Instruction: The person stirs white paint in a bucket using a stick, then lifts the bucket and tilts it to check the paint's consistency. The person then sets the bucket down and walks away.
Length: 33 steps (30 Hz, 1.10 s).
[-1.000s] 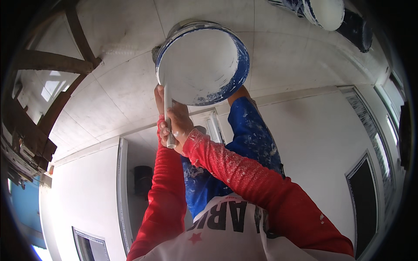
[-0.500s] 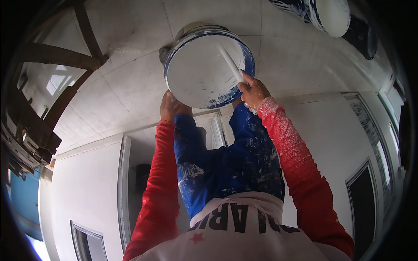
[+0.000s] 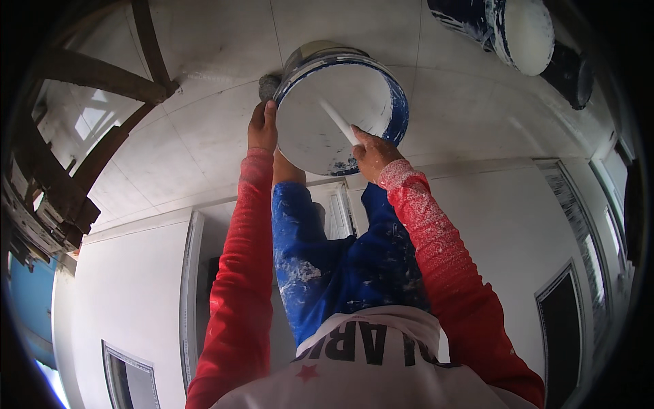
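Left hand [image 3: 261, 127]'s on bucket [image 3: 400, 109]'s left rim, can't tell if gripping; right hand [image 3: 375, 154] clenches white stick [image 3: 339, 123], tip kinda lost.

The one view comes from the left of two fisheye cameras on the person's head, facing steeply down along the body, with the shirt [image 3: 375, 347] closest at the lower edge. The left hand [image 3: 261, 126] and right hand [image 3: 376, 153] show farther off by the bucket [image 3: 398, 112], above centre, while the wide lens takes in floor [image 3: 204, 41] and walls [image 3: 129, 286], bending straight edges toward a dark rim
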### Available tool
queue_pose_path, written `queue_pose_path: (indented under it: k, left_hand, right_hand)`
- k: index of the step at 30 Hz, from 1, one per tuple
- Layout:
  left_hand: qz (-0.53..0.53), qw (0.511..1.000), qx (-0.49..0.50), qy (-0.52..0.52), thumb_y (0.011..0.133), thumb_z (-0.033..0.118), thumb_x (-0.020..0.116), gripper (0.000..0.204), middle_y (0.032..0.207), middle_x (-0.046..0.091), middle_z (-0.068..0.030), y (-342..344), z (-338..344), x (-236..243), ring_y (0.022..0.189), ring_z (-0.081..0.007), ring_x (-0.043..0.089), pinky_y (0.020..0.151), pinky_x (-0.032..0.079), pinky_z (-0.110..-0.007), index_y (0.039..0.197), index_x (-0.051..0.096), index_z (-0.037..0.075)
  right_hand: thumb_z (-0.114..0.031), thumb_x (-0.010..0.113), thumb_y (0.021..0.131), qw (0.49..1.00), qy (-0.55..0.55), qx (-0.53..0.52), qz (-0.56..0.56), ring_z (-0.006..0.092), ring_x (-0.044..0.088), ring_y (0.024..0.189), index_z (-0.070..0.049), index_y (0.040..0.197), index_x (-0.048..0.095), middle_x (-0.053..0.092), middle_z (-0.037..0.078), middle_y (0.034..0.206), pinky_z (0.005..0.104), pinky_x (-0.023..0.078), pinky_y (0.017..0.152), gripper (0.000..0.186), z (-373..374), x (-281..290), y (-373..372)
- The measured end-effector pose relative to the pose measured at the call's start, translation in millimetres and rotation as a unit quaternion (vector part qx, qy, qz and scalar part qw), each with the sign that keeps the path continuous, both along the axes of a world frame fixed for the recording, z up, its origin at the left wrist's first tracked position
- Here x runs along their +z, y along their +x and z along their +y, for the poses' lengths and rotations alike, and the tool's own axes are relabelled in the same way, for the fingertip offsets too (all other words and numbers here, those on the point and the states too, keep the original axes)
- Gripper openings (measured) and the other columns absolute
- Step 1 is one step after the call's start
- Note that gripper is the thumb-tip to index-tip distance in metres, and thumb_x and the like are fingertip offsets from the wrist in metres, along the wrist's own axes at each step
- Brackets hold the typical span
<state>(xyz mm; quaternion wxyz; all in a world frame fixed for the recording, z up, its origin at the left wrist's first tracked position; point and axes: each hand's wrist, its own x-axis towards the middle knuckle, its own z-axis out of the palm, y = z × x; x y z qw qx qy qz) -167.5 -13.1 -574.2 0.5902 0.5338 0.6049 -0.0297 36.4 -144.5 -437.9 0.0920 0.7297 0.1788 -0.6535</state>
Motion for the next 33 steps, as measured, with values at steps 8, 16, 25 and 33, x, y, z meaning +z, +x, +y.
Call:
queue_pose_path:
  k: [8, 16, 25, 33]
  left_hand:
    - [-0.019, 0.997, -0.044, -0.055, 0.097, 0.064, 0.038, 0.078, 0.135, 0.054, -0.0242, -31.8, -10.3, -22.6, 0.13, -0.0339, 0.048, 0.109, 0.035, -0.037, 0.138, 0.048, -0.001]
    - [0.025, 0.948, 0.163, -0.273, 0.089, 0.077, 0.039, 0.093, 0.142, 0.047, -0.0164, -75.8, -47.7, -57.7, 0.124, -0.0275, 0.05, 0.099, 0.042, -0.041, 0.15, 0.033, 0.009]
    - [0.061, 0.988, -0.027, -0.142, 0.093, 0.068, 0.042, 0.084, 0.134, 0.055, -0.0257, -107.2, -50.1, -43.7, 0.127, -0.0372, 0.05, 0.106, 0.039, -0.04, 0.142, 0.041, 0.0]
    - [0.165, 0.982, -0.088, -0.039, 0.095, 0.059, 0.047, 0.072, 0.118, 0.063, -0.0294, -151.0, -26.6, -35.7, 0.114, -0.0402, 0.06, 0.097, 0.045, -0.044, 0.135, 0.05, -0.001]
  right_hand:
    - [-0.017, 0.045, 0.097, 0.982, -0.023, 0.089, -0.166, 0.0391, 0.063, 0.109, -0.005, 0.148, 0.031, 0.063, 0.021, 0.123, 0.0455, 0.052, 0.096, 0.055, -67.0, 11.4, -40.9]
    - [-0.019, 0.045, 0.096, 0.984, -0.108, 0.138, -0.025, 0.0332, 0.064, 0.11, -0.009, 0.144, 0.045, 0.063, 0.019, 0.123, 0.0393, 0.053, 0.094, 0.049, 40.9, 2.6, -1.5]
    - [-0.019, 0.044, 0.097, 0.983, -0.089, 0.118, -0.111, 0.0346, 0.063, 0.111, -0.013, 0.142, 0.047, 0.062, 0.018, 0.126, 0.0441, 0.051, 0.098, 0.045, -38.2, 28.5, 40.7]
    - [-0.013, 0.044, 0.095, 0.978, -0.062, 0.197, -0.042, 0.0367, 0.066, 0.104, -0.006, 0.135, 0.049, 0.068, 0.02, 0.111, 0.0457, 0.053, 0.092, 0.041, 23.5, 27.8, -76.2]
